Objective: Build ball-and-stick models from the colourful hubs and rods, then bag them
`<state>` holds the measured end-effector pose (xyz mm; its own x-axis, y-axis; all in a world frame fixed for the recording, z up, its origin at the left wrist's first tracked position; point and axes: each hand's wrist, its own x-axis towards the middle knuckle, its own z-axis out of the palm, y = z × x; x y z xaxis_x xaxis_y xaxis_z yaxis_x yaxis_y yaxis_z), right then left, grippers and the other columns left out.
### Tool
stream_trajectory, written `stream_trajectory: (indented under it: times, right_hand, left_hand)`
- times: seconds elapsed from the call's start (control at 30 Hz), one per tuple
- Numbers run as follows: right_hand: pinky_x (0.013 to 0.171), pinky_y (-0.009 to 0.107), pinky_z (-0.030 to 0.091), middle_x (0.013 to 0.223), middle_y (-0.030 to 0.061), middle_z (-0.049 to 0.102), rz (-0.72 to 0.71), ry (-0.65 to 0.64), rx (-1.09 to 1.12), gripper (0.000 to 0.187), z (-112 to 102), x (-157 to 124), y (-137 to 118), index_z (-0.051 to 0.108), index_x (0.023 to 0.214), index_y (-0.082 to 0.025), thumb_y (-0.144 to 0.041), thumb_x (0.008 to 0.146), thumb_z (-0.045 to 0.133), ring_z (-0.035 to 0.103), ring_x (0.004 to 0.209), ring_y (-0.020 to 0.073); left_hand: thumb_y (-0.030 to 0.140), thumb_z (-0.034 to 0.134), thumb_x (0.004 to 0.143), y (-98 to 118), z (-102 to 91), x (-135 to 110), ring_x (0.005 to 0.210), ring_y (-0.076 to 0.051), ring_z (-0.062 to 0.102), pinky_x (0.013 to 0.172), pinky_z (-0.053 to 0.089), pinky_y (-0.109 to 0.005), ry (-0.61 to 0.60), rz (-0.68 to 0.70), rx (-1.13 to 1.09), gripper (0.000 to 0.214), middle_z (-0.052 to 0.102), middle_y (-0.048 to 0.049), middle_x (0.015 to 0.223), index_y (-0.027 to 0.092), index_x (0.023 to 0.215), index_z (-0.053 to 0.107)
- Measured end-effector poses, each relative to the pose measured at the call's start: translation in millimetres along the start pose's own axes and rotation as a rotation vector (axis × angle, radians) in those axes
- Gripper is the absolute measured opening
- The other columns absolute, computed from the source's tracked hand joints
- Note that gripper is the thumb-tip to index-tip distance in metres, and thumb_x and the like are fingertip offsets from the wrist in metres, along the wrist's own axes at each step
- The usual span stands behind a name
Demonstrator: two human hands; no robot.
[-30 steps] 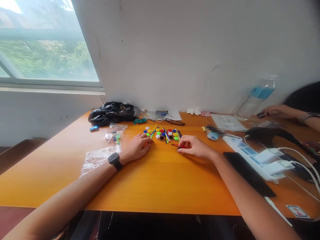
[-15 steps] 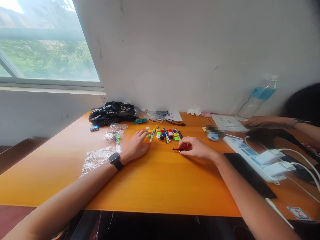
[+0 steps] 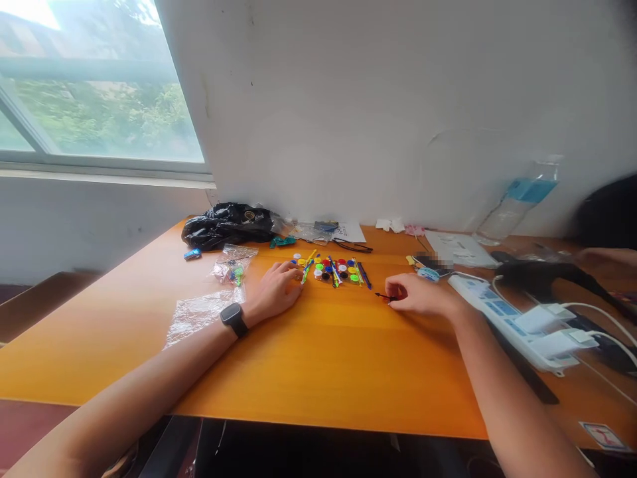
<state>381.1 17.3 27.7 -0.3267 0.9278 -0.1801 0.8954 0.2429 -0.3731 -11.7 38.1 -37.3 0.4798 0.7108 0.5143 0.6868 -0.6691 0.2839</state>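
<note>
Through my head camera, I have the right hand [image 3: 415, 294] pinching a thin black arrow-tipped stick [image 3: 383, 296] between thumb and fingers, with a bit of red showing inside the grip. That stick sits near the right end of the small coloured discs [image 3: 327, 277], apart from the purple stick [image 3: 365, 275] there. My left hand [image 3: 273, 292] lies palm down on the wooden tabletop [image 3: 308, 372], fingers loosely bent, tips just beside the yellow-and-blue sticks [image 3: 309, 264]; I cannot tell whether they grip anything. A clear plastic bag [image 3: 204, 315] lies left of it, and a white power strip [image 3: 485, 309] stands right of my right hand.
</note>
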Motion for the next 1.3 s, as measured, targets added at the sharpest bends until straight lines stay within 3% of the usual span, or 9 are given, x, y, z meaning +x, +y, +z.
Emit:
stream_trajectory:
  times: [0.17, 0.33, 0.47, 0.77, 0.93, 1.23, 1.3]
  right_hand:
    - [0.061, 0.032, 0.042, 0.086, 0.0026, 0.074, 0.102, 0.055, -0.106, 0.014, -4, -2, 14, 0.065, 0.084, -0.023, -0.029, 0.072, 0.072, 0.065, 0.072, 0.0210]
    - [0.071, 0.037, 0.049, 0.096, 0.0066, 0.077, 0.005, 0.224, -0.134, 0.030, -6, -2, 13, 0.070, 0.090, -0.025, -0.052, 0.079, 0.076, 0.068, 0.085, 0.0274]
    - [0.082, 0.041, 0.051, 0.104, 0.0100, 0.078, -0.045, 0.396, -0.156, 0.040, -5, 0, 6, 0.072, 0.093, -0.025, -0.064, 0.085, 0.070, 0.069, 0.097, 0.0316]
    - [0.080, 0.039, 0.049, 0.095, 0.0091, 0.077, -0.062, 0.521, -0.087, 0.037, -4, 3, -9, 0.070, 0.084, -0.024, -0.058, 0.095, 0.061, 0.068, 0.090, 0.0277]
    - [0.078, 0.038, 0.047, 0.094, 0.0085, 0.077, -0.051, 0.526, -0.066, 0.037, -2, 3, -16, 0.070, 0.084, -0.024, -0.056, 0.098, 0.059, 0.068, 0.090, 0.0281]
    - [0.078, 0.039, 0.046, 0.092, 0.0085, 0.077, -0.109, 0.565, -0.069, 0.039, 2, 3, -27, 0.069, 0.082, -0.024, -0.055, 0.101, 0.054, 0.067, 0.087, 0.0271]
    - [0.077, 0.039, 0.046, 0.090, 0.0088, 0.076, -0.126, 0.578, -0.059, 0.040, 2, 4, -29, 0.067, 0.080, -0.024, -0.055, 0.101, 0.053, 0.066, 0.086, 0.0268]
  left_hand:
    - [0.029, 0.059, 0.102, 0, 0.7, 0, 0.128, -0.030, 0.060, 0.109, 0.053, -0.049, -0.028, 0.021, 0.001, 0.030, 0.065, -0.0111, 0.137, 0.026, 0.130, 0.069]
    - [0.042, 0.056, 0.106, 5, -4.6, 2, 0.144, -0.037, 0.045, 0.118, 0.043, -0.060, -0.154, 0.109, 0.019, 0.045, 0.051, -0.0083, 0.161, 0.031, 0.149, 0.059]
    - [0.045, 0.054, 0.106, 7, -7.8, 5, 0.145, -0.036, 0.043, 0.122, 0.037, -0.060, -0.188, 0.134, -0.003, 0.048, 0.054, -0.0085, 0.159, 0.030, 0.152, 0.057]
    - [0.037, 0.060, 0.103, 5, -2.8, 5, 0.132, -0.033, 0.050, 0.116, 0.044, -0.053, -0.113, 0.155, -0.003, 0.032, 0.068, -0.0085, 0.129, 0.030, 0.133, 0.068]
    - [0.035, 0.063, 0.100, 7, -2.4, 5, 0.122, -0.033, 0.053, 0.108, 0.050, -0.053, -0.073, 0.120, 0.077, 0.032, 0.064, -0.0122, 0.130, 0.024, 0.130, 0.068]
    - [0.029, 0.064, 0.098, 15, -9.3, 5, 0.105, -0.027, 0.059, 0.097, 0.054, -0.046, -0.032, 0.080, 0.031, 0.014, 0.069, -0.0080, 0.114, 0.024, 0.091, 0.075]
    - [0.029, 0.066, 0.097, 15, -10.3, 5, 0.108, -0.028, 0.060, 0.099, 0.054, -0.046, -0.013, 0.075, 0.007, 0.010, 0.070, -0.0075, 0.116, 0.024, 0.093, 0.074]
